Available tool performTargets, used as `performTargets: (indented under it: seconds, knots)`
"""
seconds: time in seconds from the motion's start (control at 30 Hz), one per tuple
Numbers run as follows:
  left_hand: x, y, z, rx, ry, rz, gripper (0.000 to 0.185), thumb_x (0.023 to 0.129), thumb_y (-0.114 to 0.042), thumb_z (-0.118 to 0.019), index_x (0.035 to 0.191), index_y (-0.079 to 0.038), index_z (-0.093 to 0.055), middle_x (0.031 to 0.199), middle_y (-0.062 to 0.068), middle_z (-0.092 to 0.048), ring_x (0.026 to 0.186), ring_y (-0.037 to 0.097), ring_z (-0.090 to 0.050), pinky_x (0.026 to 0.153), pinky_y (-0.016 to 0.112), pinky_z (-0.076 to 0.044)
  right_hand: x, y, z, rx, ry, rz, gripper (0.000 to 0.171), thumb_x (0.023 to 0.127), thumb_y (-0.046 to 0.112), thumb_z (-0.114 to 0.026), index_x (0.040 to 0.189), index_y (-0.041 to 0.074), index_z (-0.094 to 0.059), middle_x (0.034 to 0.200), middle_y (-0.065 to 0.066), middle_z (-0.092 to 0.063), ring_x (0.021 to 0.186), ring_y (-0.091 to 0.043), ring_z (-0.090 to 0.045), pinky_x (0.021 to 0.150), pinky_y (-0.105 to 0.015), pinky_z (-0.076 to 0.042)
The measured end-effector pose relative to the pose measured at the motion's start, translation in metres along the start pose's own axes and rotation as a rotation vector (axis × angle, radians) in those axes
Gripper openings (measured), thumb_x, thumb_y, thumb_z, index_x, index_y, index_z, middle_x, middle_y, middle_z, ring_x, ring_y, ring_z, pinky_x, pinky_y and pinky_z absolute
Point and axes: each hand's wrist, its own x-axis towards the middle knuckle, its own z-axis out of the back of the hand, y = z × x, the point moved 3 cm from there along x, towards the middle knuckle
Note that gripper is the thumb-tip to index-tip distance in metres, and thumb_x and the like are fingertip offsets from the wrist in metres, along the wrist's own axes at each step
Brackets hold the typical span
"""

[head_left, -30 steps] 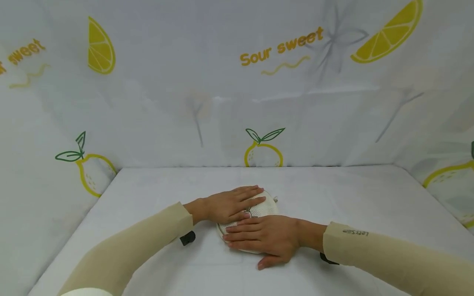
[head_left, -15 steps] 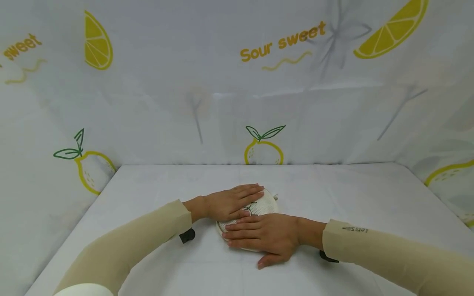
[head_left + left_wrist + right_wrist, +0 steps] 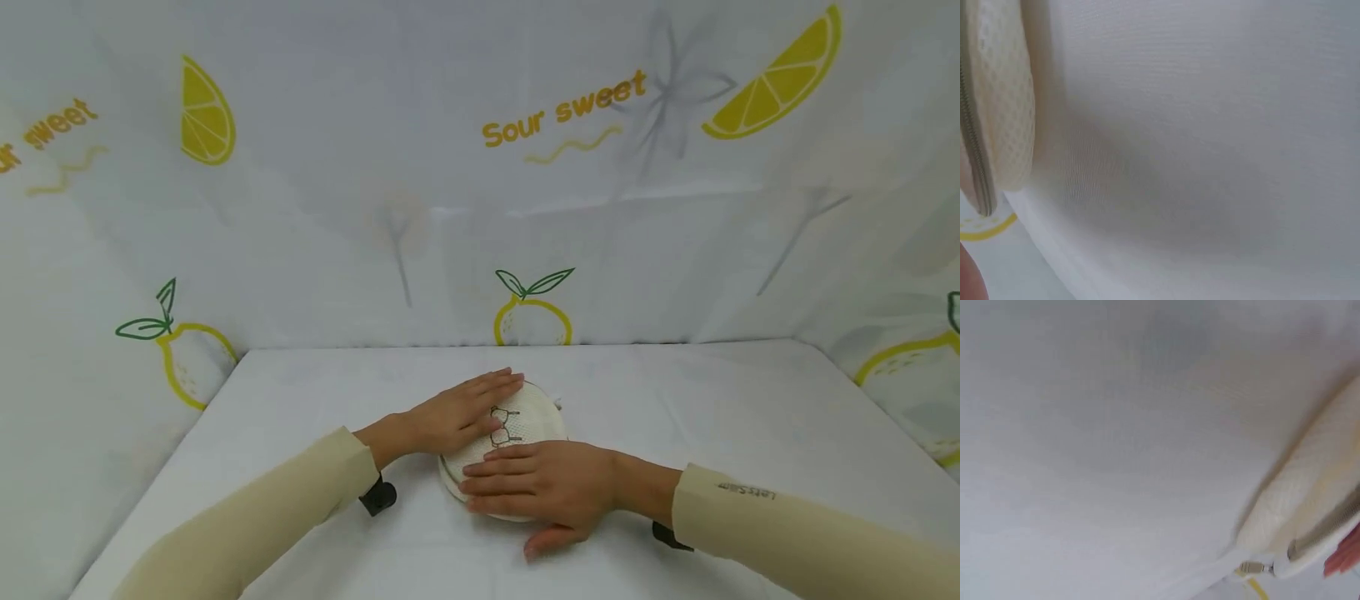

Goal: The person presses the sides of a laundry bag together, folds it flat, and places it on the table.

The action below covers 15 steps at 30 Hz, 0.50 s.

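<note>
A round cream mesh pouch (image 3: 536, 417) with a dark line drawing on top lies flat on the white table. My left hand (image 3: 457, 414) rests on its far left part with straight fingers. Across the near right part lies my right hand (image 3: 551, 487), fingers straight and thumb spread toward the table. In the left wrist view the zipper (image 3: 974, 137) runs along the pouch's side above the mesh wall. The right wrist view shows the zipper's pull (image 3: 1254, 567) hanging off the edge. Both hands cover much of the pouch's top.
White cloth covers the table (image 3: 337, 542). Behind it rises a white curtain (image 3: 337, 250) printed with lemons and lettering. Small black wrist devices show under the left sleeve (image 3: 378, 497) and the right sleeve (image 3: 669, 536).
My hands have drawn slightly apart on the pouch, the left one shifting left and the right one right. More of the drawing shows between them. The head view has tilted a little upward.
</note>
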Motion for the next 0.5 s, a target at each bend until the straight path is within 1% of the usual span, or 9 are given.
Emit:
performTargets:
  seconds: [0.07,0.13,0.17,0.23,0.3,0.37,0.43,0.5]
  knots:
    - [-0.007,-0.002,0.008,-0.029,-0.036,0.056,0.056,0.104,-0.031,-0.035,0.153,-0.009,-0.018,0.159,0.001,-0.014,0.145,0.016,-0.007,0.115,0.035,-0.011,-0.002,0.002,0.012,-0.030,-0.046,-0.040,0.066,0.100,0.047,-0.037,0.148,0.000,-0.031,0.153,-0.015,-0.027,0.141,-0.026,-0.024,0.112,-0.040,-0.023]
    - [-0.015,-0.005,0.014,-0.046,-0.072,0.109,0.057,0.104,-0.031,-0.037,0.153,-0.009,-0.019,0.159,0.001,-0.015,0.145,0.016,-0.008,0.115,0.037,-0.013,-0.005,0.001,0.022,-0.060,-0.102,-0.133,0.064,0.101,0.045,-0.034,0.147,0.000,-0.032,0.152,-0.015,-0.029,0.140,-0.028,-0.026,0.112,-0.040,-0.023]
    - [-0.018,-0.007,0.015,-0.035,-0.086,0.127,0.058,0.104,-0.033,-0.038,0.153,-0.009,-0.019,0.159,0.002,-0.015,0.145,0.017,-0.008,0.114,0.039,-0.014,-0.007,-0.002,0.024,-0.063,-0.138,-0.210,0.063,0.102,0.045,-0.034,0.147,0.000,-0.033,0.152,-0.015,-0.030,0.140,-0.029,-0.027,0.112,-0.040,-0.022]
    - [-0.023,-0.012,0.013,-0.005,-0.114,0.151,0.062,0.103,-0.037,-0.040,0.153,-0.007,-0.019,0.159,0.004,-0.015,0.145,0.020,-0.008,0.114,0.041,-0.015,-0.011,-0.007,0.026,-0.047,-0.181,-0.397,0.062,0.103,0.044,-0.030,0.148,0.001,-0.031,0.153,-0.014,-0.029,0.140,-0.030,-0.024,0.113,-0.038,-0.019]
    - [-0.026,-0.016,0.008,0.038,-0.133,0.176,0.067,0.102,-0.042,-0.039,0.153,-0.005,-0.018,0.159,0.005,-0.013,0.145,0.022,-0.008,0.114,0.042,-0.015,-0.015,-0.012,0.023,-0.017,-0.233,-0.575,0.061,0.103,0.042,-0.030,0.148,0.001,-0.029,0.152,-0.014,-0.029,0.141,-0.031,-0.023,0.114,-0.037,-0.017]
    - [-0.027,-0.020,0.000,0.089,-0.149,0.202,0.072,0.101,-0.049,-0.036,0.152,-0.003,-0.017,0.159,0.007,-0.012,0.145,0.024,-0.006,0.114,0.042,-0.015,-0.016,-0.016,0.016,0.022,-0.267,-0.725,0.060,0.103,0.040,-0.031,0.148,0.000,-0.028,0.152,-0.014,-0.028,0.141,-0.031,-0.021,0.114,-0.036,-0.016]
    - [-0.028,-0.022,-0.007,0.116,-0.156,0.229,0.077,0.100,-0.055,-0.032,0.152,-0.001,-0.016,0.159,0.009,-0.012,0.145,0.025,-0.006,0.114,0.040,-0.013,-0.015,-0.017,0.009,0.057,-0.292,-0.808,0.059,0.103,0.037,-0.035,0.148,-0.002,-0.027,0.152,-0.016,-0.027,0.141,-0.032,-0.019,0.114,-0.037,-0.016]
    - [-0.029,-0.024,-0.015,0.144,-0.147,0.261,0.082,0.098,-0.061,-0.027,0.152,0.000,-0.014,0.159,0.010,-0.011,0.145,0.025,-0.004,0.115,0.038,-0.011,-0.013,-0.018,0.002,0.088,-0.314,-0.862,0.059,0.103,0.034,-0.039,0.147,-0.003,-0.027,0.152,-0.017,-0.026,0.141,-0.034,-0.019,0.114,-0.039,-0.017]
